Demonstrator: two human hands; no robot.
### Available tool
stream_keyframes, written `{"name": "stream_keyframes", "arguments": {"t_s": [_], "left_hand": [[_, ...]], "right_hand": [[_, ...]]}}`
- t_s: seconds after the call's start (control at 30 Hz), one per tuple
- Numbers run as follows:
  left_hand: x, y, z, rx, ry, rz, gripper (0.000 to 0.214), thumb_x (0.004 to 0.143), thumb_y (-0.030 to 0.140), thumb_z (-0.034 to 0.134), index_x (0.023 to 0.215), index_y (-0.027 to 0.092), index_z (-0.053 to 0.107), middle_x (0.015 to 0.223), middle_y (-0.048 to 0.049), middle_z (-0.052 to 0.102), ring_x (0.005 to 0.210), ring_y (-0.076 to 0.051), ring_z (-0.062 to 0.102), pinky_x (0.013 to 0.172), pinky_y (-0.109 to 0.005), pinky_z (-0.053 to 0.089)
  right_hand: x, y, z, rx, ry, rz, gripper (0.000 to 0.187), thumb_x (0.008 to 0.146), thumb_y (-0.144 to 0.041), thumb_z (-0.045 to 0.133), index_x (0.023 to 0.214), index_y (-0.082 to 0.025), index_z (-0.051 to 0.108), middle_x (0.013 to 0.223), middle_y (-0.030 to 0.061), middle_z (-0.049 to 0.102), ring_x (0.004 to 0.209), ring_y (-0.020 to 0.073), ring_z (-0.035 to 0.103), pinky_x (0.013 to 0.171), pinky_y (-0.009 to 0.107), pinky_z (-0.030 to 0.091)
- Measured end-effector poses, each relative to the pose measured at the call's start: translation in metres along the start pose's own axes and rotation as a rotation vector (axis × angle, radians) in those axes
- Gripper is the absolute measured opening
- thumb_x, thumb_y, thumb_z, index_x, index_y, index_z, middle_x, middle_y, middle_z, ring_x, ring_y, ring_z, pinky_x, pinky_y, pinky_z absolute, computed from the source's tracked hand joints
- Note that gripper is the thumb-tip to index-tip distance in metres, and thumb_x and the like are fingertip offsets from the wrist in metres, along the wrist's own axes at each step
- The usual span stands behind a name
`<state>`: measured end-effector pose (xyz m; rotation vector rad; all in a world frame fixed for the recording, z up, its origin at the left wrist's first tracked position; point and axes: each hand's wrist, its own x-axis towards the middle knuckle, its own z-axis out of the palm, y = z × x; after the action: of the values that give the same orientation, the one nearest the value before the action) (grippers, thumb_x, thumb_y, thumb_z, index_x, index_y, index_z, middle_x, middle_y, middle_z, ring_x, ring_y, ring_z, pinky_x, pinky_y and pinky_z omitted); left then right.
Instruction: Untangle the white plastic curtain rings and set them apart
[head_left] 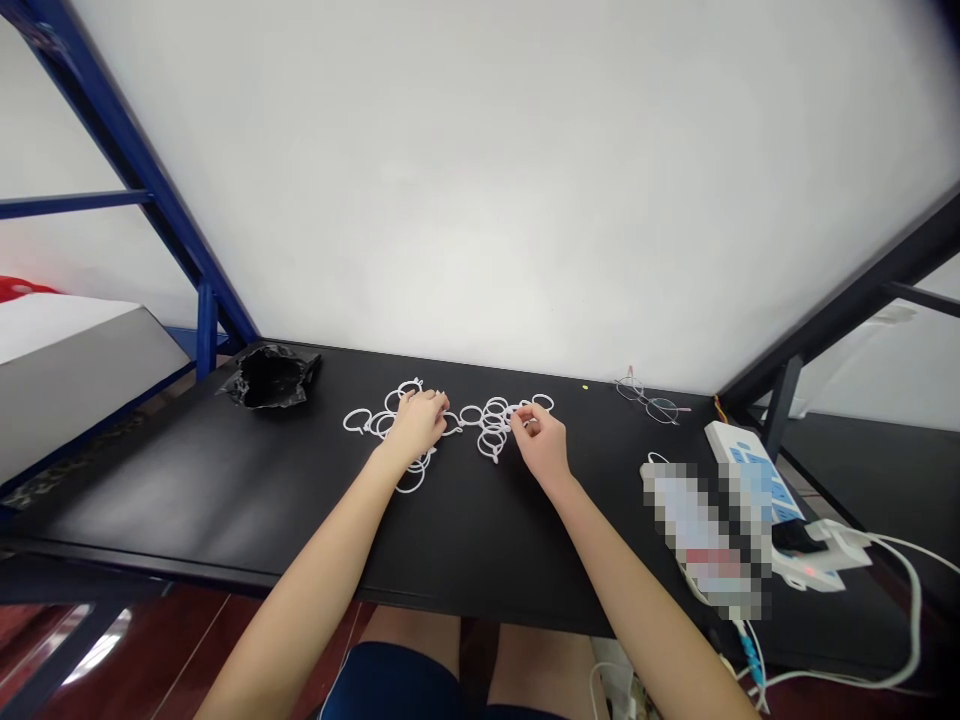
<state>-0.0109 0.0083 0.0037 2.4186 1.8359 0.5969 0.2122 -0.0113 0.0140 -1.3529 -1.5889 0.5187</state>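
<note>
Right hand [543, 442] pinched a white ring [512, 411] at the nearer cluster [493, 424] on the black table [480, 545], left hand [422, 418] covered the other cluster [382, 425], grip couldn't be told, and one-at-a-time lifting probably suited such overlaps.

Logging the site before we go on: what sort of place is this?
Probably an indoor desk space, perhaps a dormitory: a black tabletop, a blue metal frame at its side and a power strip on top.

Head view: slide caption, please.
Left hand and right hand among white rings on a black table, glasses at right.
</note>
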Motion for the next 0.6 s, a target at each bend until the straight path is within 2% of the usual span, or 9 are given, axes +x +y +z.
{"name": "stream_keyframes", "arguments": {"t_s": [0.13,0.3,0.5,0.6], "left_hand": [[0.0008,-0.0001,-0.0016,0.004,-0.022,-0.006,0.026,0.075,0.008,0.045,0.091,0.020,0.063,0.089,-0.0063,0.063,0.089,-0.022,0.060,0.096,-0.040,0.038],[0.0008,-0.0010,-0.0014,-0.012,-0.045,-0.040,0.023,0.081,0.012,0.045,0.087,0.019,0.066,0.096,-0.0094,0.060,0.094,-0.025,0.058,0.085,-0.037,0.044],[-0.0009,0.0008,-0.0022,-0.043,0.044,-0.033,0.011,0.078,0.018,0.052,0.081,0.018,0.063,0.096,-0.0091,0.057,0.097,-0.026,0.054,0.087,-0.040,0.044],[-0.0009,0.0066,-0.0050,-0.160,0.094,-0.017,0.012,0.078,0.016,0.049,0.077,0.018,0.061,0.089,-0.0068,0.057,0.090,-0.023,0.055,0.083,-0.038,0.045]], "right_hand": [[0.0004,0.0026,0.0010,0.001,-0.006,-0.004,0.019,0.078,-0.036,0.055,0.067,-0.021,0.056,0.064,-0.0003,0.062,0.043,0.0108,0.048,0.050,0.026,0.040],[0.0004,0.0054,0.0022,-0.002,-0.007,-0.021,0.019,0.079,-0.035,0.054,0.068,-0.020,0.057,0.065,-0.0006,0.063,0.042,0.0100,0.047,0.053,0.026,0.042],[0.0004,0.0082,0.0037,-0.012,0.002,-0.021,0.018,0.080,-0.036,0.055,0.070,-0.021,0.058,0.059,-0.0018,0.060,0.042,0.0107,0.046,0.054,0.027,0.042],[-0.0011,0.0077,0.0047,-0.007,-0.003,-0.051,0.019,0.082,-0.035,0.054,0.072,-0.020,0.059,0.060,-0.0017,0.060,0.043,0.0102,0.046,0.053,0.026,0.042]]}}
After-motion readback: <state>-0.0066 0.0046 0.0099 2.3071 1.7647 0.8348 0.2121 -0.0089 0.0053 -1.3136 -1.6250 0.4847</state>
